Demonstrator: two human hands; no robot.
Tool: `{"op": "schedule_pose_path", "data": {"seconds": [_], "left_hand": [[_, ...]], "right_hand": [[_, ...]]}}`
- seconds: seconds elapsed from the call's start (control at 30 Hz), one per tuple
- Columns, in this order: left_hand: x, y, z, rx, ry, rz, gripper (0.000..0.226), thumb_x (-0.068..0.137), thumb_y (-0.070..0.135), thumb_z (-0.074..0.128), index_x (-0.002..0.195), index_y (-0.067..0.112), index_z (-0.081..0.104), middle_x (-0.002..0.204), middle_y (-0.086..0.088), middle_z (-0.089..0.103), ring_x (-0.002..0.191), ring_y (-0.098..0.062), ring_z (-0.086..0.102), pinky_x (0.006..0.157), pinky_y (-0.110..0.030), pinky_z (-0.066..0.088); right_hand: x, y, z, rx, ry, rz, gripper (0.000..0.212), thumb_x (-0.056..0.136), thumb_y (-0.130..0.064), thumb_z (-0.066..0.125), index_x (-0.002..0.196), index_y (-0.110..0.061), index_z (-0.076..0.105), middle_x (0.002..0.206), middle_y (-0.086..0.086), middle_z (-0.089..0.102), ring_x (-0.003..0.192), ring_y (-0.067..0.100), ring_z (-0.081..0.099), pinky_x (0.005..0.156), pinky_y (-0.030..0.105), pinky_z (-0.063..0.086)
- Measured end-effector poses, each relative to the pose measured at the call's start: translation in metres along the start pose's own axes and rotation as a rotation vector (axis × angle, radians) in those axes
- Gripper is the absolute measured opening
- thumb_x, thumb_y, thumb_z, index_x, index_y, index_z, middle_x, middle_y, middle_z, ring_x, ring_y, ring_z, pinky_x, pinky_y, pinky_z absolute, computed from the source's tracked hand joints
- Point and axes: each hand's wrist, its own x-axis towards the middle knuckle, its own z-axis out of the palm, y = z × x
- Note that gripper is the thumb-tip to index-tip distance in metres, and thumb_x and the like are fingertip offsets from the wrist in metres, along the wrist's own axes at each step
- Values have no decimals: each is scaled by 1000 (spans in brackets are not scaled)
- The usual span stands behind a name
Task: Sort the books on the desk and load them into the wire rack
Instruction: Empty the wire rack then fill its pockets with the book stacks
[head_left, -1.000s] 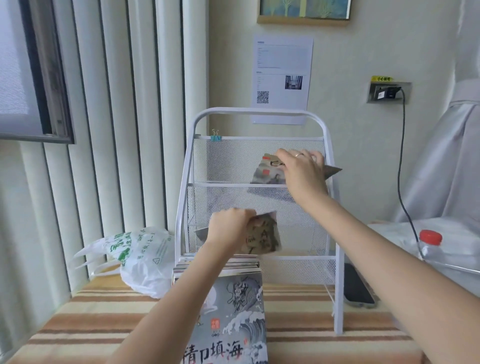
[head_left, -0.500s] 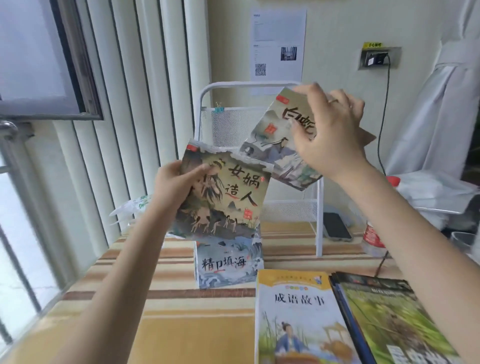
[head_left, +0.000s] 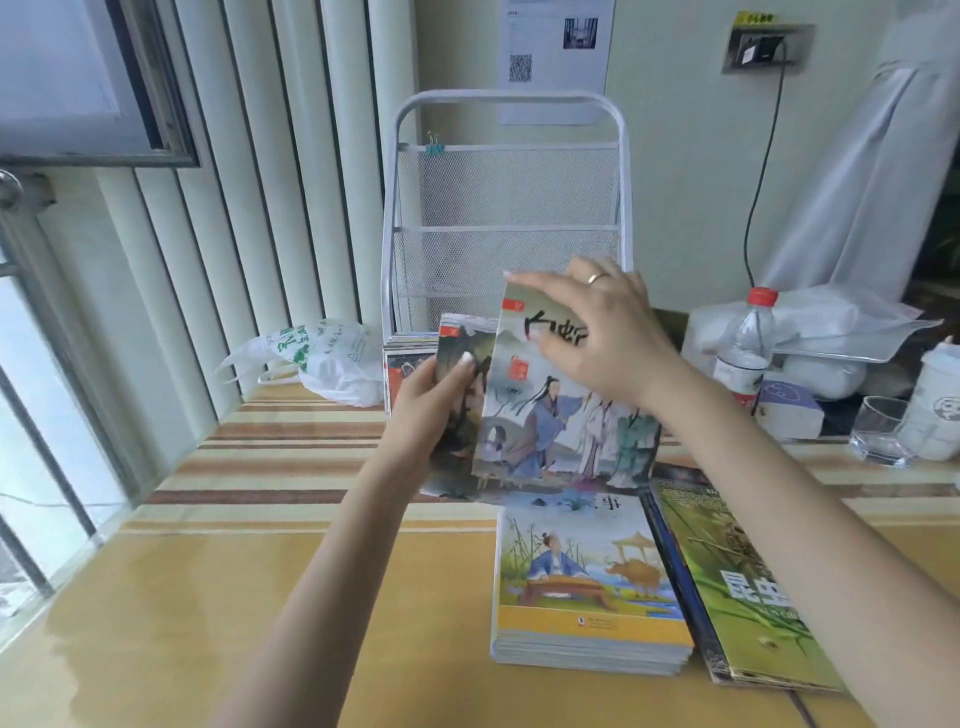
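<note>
Left hand (head_left: 436, 400): grips the dark-covered book (head_left: 460, 395) by its left edge, thumb across the cover, holding it upright above the tabletop (head_left: 208, 597) so its front can be read.
Right hand (head_left: 605, 338): fingers spread over the top of the pale book with robed figures (head_left: 561, 421), thumb on the cover; it overlaps the dark one, apparently so the two can be squared into one set.
Wire rack (head_left: 506, 208): stands at the back of the tabletop; both visible mesh pockets hold no books, so loading is judged hardly begun.
Stack at rack foot (head_left: 408, 345): thin books piled just in front of the rack, partly hidden by the held pair.
Yellow-edged stack (head_left: 587, 587): lies flat near the viewer, just beside the green insect book (head_left: 737, 587); separate piles suggest sorting by kind.
Water bottle (head_left: 745, 348): stands right of the rack, clear of the books.
</note>
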Motion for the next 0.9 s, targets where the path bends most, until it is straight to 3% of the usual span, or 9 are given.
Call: {"op": "schedule_pose_path", "data": {"seconds": [0.17,0.3,0.43,0.53,0.63,0.67,0.73,0.83,0.9], "left_hand": [[-8,-5,14,-69,-92,38,25,90,50,53,95,34,72,105,-3,73,103,-23,67,88,-41,51],[-15,-20,15,-28,-58,154,9,79,30,74,87,28,70,89,-4,73,83,-20,69,79,-42,55],[-15,-26,10,-33,53,141,30,76,30,77,86,7,61,86,-18,64,77,-27,62,78,-52,52],[-14,-24,13,-9,112,155,42,65,32,82,85,2,60,84,-22,64,74,-26,62,74,-49,54],[-11,-24,18,-37,118,148,36,66,35,80,78,4,64,75,-13,65,68,-22,61,66,-44,52],[-10,-24,19,-66,118,131,36,71,38,76,77,4,64,73,-12,62,67,-23,58,64,-44,49],[-8,-25,18,-114,115,82,43,85,43,63,83,1,59,81,-13,57,73,-26,53,67,-43,42],[-4,-27,12,-99,143,76,30,95,38,52,73,21,62,76,-8,57,67,-18,55,61,-26,46],[-3,-28,10,-96,134,64,28,96,37,50,75,24,63,76,-6,57,67,-16,53,62,-23,44]], "right_hand": [[-13,-2,26,86,-15,45,53,87,-38,61,137,-36,44,90,-3,39,92,15,33,87,35,34],[-18,0,36,29,106,68,57,77,-47,69,130,-35,53,105,2,43,101,20,37,91,35,32],[-35,10,42,121,294,350,74,70,-51,72,134,-25,46,127,4,45,119,22,37,96,34,27],[-52,17,47,468,302,633,63,67,-49,75,116,-21,46,116,-5,47,113,16,46,96,32,38],[-63,22,51,780,328,794,30,71,-39,77,85,-28,54,90,-6,62,79,5,61,68,18,49],[-65,24,51,815,376,801,24,73,-33,77,82,-28,56,87,-6,63,71,-2,61,61,12,47],[-67,29,50,841,461,797,16,79,-22,74,83,-26,60,89,-5,65,76,-1,61,63,11,47],[-68,32,50,812,499,764,18,81,-12,72,80,-26,60,84,-9,64,78,5,60,65,12,48],[-68,33,49,769,500,752,21,80,-12,72,76,-27,59,81,-11,63,76,3,59,67,16,49]]}}
